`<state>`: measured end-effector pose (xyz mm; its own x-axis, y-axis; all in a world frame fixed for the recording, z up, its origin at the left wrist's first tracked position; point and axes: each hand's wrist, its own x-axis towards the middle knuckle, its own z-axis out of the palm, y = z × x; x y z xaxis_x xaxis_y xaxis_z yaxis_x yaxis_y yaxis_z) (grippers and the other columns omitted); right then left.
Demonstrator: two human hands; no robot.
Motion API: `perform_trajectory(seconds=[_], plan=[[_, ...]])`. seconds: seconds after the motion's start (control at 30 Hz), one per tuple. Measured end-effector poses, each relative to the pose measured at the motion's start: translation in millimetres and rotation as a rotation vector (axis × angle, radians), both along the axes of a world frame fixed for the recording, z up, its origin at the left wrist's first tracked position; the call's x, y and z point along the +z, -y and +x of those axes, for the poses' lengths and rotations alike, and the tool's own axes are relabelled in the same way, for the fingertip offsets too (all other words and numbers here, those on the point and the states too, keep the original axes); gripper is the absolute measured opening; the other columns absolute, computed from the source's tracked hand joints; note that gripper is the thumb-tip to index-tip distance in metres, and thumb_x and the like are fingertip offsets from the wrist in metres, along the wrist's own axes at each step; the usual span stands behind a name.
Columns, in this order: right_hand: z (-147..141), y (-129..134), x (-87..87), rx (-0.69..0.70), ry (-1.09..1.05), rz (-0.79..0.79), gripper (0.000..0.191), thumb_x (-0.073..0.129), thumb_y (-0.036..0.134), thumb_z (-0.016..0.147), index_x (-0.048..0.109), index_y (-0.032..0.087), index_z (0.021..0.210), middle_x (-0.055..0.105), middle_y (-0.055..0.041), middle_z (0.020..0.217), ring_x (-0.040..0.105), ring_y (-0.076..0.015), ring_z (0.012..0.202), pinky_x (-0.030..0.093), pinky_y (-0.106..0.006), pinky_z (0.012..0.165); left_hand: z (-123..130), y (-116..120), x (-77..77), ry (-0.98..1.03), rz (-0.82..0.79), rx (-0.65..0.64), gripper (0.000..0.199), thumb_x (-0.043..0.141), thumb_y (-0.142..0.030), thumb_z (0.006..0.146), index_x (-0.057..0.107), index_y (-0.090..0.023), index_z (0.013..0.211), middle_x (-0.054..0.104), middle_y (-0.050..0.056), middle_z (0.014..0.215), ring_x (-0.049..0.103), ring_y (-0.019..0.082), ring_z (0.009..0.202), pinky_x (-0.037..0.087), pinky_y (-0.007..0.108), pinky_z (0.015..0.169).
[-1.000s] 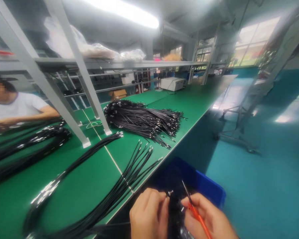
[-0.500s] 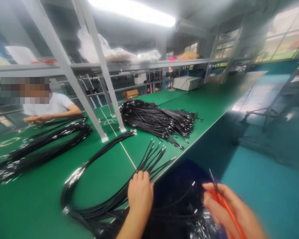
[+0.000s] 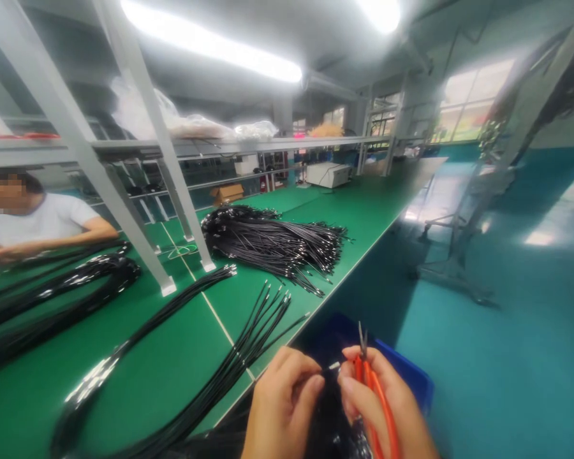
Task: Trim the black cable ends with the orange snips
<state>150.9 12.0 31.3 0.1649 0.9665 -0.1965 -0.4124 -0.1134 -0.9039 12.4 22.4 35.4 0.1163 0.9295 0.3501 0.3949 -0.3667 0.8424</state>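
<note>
Near the table's front edge, my left hand [image 3: 287, 398] is closed around a black cable, whose pale tip [image 3: 333, 366] sticks out to the right between my two hands. Orange-handled pliers or snips [image 3: 375, 398] are gripped in my right hand [image 3: 387, 401], their narrow metal jaws pointing up and slightly parted. Left of my hands, a curved bundle of black cables [image 3: 220, 370] with loose light-tipped ends lies on the green table [image 3: 167, 370]. Below my hands, dark material and shiny plastic show only partly.
A large pile of black cables [image 3: 272, 242] lies further back. Coiled cables [image 3: 90, 280] are at left, by a person in a white shirt [image 3: 52, 220]. Metal posts [image 3: 167, 146] hold a shelf. A blue bin [image 3: 406, 370] is beside my right hand; a wheeled rack [image 3: 454, 268] stands on the floor.
My left hand has left the bundle's loose ends and moved right, taking hold of one cable. My right hand has come left towards it with the tool. The view has turned right.
</note>
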Motion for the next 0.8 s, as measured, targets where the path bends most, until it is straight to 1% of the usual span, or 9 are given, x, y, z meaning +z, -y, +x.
perform_trajectory(seconds=[0.07, 0.13, 0.2, 0.3, 0.43, 0.53, 0.6, 0.7, 0.8], plan=[[-1.3, 3.4, -0.2, 0.024, -0.013, -0.017, 0.035, 0.081, 0.031, 0.063, 0.061, 0.021, 0.09, 0.068, -0.0009, 0.07, 0.057, -0.0142, 0.053, 0.047, -0.026, 0.052, 1.2, 6.5, -5.1, 0.125, -0.06, 0.006, 0.015, 0.057, -0.022, 0.083, 0.065, -0.019, 0.07, 0.058, 0.0, 0.066, 0.053, 0.014, 0.06, 0.042, 0.023, 0.056], [-2.1, 6.4, 1.4, 0.051, -0.032, -0.004, 0.035, 0.081, 0.03, 0.065, 0.06, 0.022, 0.092, 0.069, -0.0025, 0.077, 0.06, -0.016, 0.059, 0.049, -0.028, 0.057, 0.4, 11.0, -10.2, 0.252, -0.21, -0.035, 0.018, 0.06, -0.028, 0.082, 0.067, -0.018, 0.069, 0.057, -0.001, 0.061, 0.05, 0.012, 0.053, 0.039, 0.021, 0.05], [-3.6, 8.5, 3.8, 0.062, -0.058, 0.012, 0.034, 0.079, 0.03, 0.068, 0.059, 0.023, 0.094, 0.069, -0.0023, 0.078, 0.061, -0.0164, 0.062, 0.05, -0.029, 0.059, -1.0, 14.0, -13.4, 0.357, -0.355, -0.088, 0.023, 0.062, -0.036, 0.081, 0.068, -0.016, 0.07, 0.058, -0.001, 0.058, 0.048, 0.011, 0.049, 0.037, 0.02, 0.047], [-7.0, 9.6, 7.2, 0.066, -0.095, 0.017, 0.033, 0.079, 0.033, 0.069, 0.06, 0.023, 0.095, 0.068, -0.0023, 0.078, 0.061, -0.0171, 0.064, 0.05, -0.029, 0.061, -2.1, 16.6, -14.8, 0.433, -0.451, -0.109, 0.032, 0.067, -0.045, 0.077, 0.067, -0.015, 0.068, 0.055, -0.002, 0.054, 0.046, 0.009, 0.046, 0.036, 0.018, 0.045], [-11.0, 10.4, 11.2, 0.027, -0.123, 0.01, 0.035, 0.08, 0.035, 0.066, 0.064, 0.023, 0.095, 0.068, -0.0035, 0.079, 0.063, -0.0187, 0.065, 0.051, -0.032, 0.064, -0.6, 18.5, -14.7, 0.464, -0.483, -0.085, 0.036, 0.069, -0.05, 0.074, 0.065, -0.014, 0.066, 0.054, -0.002, 0.052, 0.044, 0.008, 0.045, 0.035, 0.017, 0.044], [-13.4, 12.7, 14.8, -0.021, -0.111, 0.019, 0.037, 0.085, 0.033, 0.059, 0.066, 0.023, 0.09, 0.067, -0.0037, 0.076, 0.063, -0.0207, 0.061, 0.052, -0.034, 0.062, 1.8, 19.5, -15.0, 0.468, -0.502, -0.064, 0.036, 0.07, -0.049, 0.073, 0.064, -0.015, 0.065, 0.055, -0.002, 0.052, 0.045, 0.009, 0.046, 0.035, 0.018, 0.044], [-15.1, 16.1, 17.1, -0.065, -0.098, 0.053, 0.042, 0.087, 0.032, 0.055, 0.066, 0.024, 0.091, 0.068, -0.0039, 0.077, 0.064, -0.0219, 0.062, 0.053, -0.036, 0.064, 3.6, 20.5, -15.0, 0.463, -0.499, -0.05, 0.034, 0.069, -0.047, 0.073, 0.063, -0.015, 0.064, 0.055, -0.002, 0.052, 0.044, 0.009, 0.046, 0.035, 0.018, 0.044], [-16.2, 22.8, 18.5, -0.087, -0.078, 0.073, 0.048, 0.087, 0.035, 0.055, 0.066, 0.025, 0.098, 0.071, -0.0058, 0.085, 0.066, -0.0232, 0.067, 0.053, -0.037, 0.068, 5.8, 23.1, -14.1, 0.431, -0.456, -0.017, 0.029, 0.067, -0.042, 0.075, 0.063, -0.015, 0.064, 0.058, -0.001, 0.054, 0.046, 0.01, 0.047, 0.035, 0.018, 0.046], [-14.4, 26.4, 16.5, -0.07, -0.072, 0.069, 0.049, 0.084, 0.039, 0.057, 0.065, 0.025, 0.1, 0.071, -0.0071, 0.091, 0.066, -0.0231, 0.067, 0.053, -0.038, 0.07, 6.2, 26.6, -15.4, 0.32, -0.375, 0.03, 0.024, 0.064, -0.036, 0.077, 0.065, -0.016, 0.064, 0.062, 0.0, 0.057, 0.05, 0.012, 0.05, 0.038, 0.02, 0.049]])
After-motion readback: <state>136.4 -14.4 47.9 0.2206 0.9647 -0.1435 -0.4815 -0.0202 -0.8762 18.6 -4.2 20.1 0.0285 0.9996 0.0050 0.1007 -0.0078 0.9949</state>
